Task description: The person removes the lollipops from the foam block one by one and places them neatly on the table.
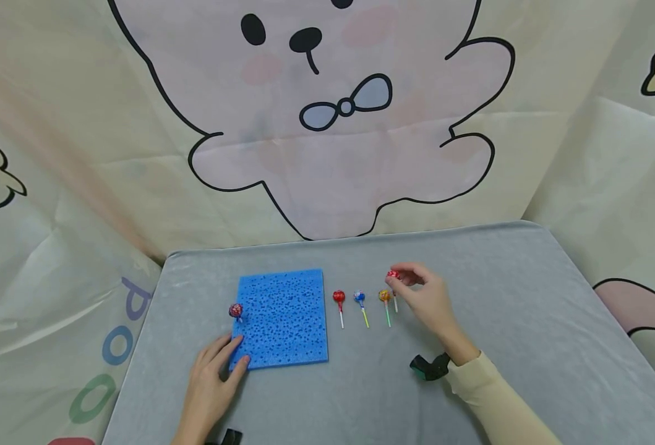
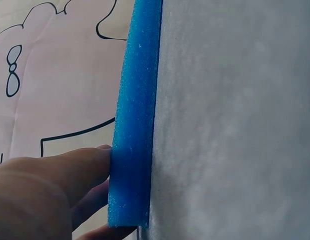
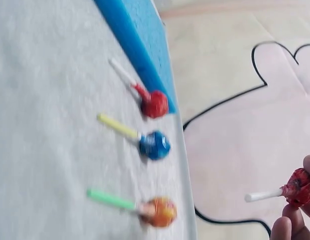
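Note:
My right hand [image 1: 427, 303] pinches a red-wrapped lollipop [image 3: 298, 188] by its candy head, above the table. Its white stick sticks out free. A dark red lollipop [image 1: 235, 311] stands at the left edge of a blue foam board [image 1: 288, 315] with a pitted top. At the board's near left corner, my left hand [image 1: 213, 377] rests with extended fingers touching the foam. Between board and right hand lie a red lollipop [image 1: 339, 297], a blue one [image 1: 360, 297] with a yellow stick, and an orange one [image 1: 385, 296] with a green stick.
Grey cloth covers the table [image 1: 372, 402]. A printed curtain [image 1: 416, 173] with a cartoon figure hangs behind the table and along its sides. A black strap piece [image 1: 430, 367] shows by the right wrist, another [image 1: 231, 437] by the left.

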Action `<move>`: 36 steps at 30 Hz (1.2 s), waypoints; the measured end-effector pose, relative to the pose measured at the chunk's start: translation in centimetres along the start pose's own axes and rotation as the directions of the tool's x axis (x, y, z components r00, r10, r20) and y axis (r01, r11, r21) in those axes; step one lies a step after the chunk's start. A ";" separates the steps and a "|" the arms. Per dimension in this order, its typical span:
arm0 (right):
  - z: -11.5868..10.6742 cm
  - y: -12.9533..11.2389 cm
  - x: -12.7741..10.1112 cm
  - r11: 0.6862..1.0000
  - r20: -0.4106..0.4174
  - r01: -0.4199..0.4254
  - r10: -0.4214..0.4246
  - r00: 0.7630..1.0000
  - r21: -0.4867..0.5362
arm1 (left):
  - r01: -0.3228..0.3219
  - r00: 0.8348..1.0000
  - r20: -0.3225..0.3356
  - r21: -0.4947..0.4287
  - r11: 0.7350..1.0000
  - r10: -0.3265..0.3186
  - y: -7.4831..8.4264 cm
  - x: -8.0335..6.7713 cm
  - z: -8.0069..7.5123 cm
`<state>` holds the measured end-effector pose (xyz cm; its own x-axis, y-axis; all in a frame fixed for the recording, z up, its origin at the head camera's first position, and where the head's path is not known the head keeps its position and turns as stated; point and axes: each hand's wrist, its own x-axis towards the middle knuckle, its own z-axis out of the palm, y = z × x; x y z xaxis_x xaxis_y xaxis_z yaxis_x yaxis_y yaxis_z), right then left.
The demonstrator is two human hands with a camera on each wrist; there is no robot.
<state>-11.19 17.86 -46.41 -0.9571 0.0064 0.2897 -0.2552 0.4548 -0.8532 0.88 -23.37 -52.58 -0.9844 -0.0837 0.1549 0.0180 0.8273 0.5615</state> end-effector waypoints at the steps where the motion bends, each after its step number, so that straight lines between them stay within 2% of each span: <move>1: -0.4 0.3 0.0 1.000 -0.010 -0.020 0.020 1.000 -0.002 | 0.001 1.000 0.001 0.001 1.000 -0.001 0.0 0.0 0.0; 6: -2.3 1.9 0.1 0.996 -0.056 -0.078 0.076 0.996 -0.032 | 0.000 1.000 -0.001 0.003 1.000 0.000 0.0 0.0 0.0; 11: -3.6 2.9 0.0 0.979 -0.086 -0.138 0.126 0.988 -0.150 | 0.000 1.000 -0.001 0.002 1.000 0.000 0.0 0.1 0.0; 14: -3.9 3.2 0.0 0.968 -0.075 -0.150 0.137 0.988 -0.199 | 0.001 1.000 0.001 -0.002 1.000 -0.001 0.0 0.1 0.0; 22: -3.3 4.2 0.0 0.919 -0.002 -0.188 0.200 0.980 -0.348 | -0.004 1.000 -0.004 -0.011 1.000 0.004 -0.1 0.1 0.0; 26: -2.5 4.9 0.1 0.906 0.045 -0.167 0.200 0.979 -0.389 | -0.003 1.000 -0.005 -0.013 1.000 0.003 -0.1 0.1 0.0; 29: -2.2 5.4 0.2 0.900 0.069 -0.154 0.199 0.978 -0.408 | -0.002 1.000 -0.007 -0.011 1.000 0.002 -0.1 0.1 0.0; 36: -1.8 5.9 0.0 0.895 0.086 -0.184 0.238 0.967 -0.407 | -0.011 1.000 -0.018 -0.015 1.000 0.011 -0.1 0.0 0.0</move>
<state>-12.50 22.17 -50.66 -0.9985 0.0377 0.0395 0.0037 0.7681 -0.6403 0.87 -23.39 -52.65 -0.9808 -0.0847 0.1756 0.0316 0.8197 0.5719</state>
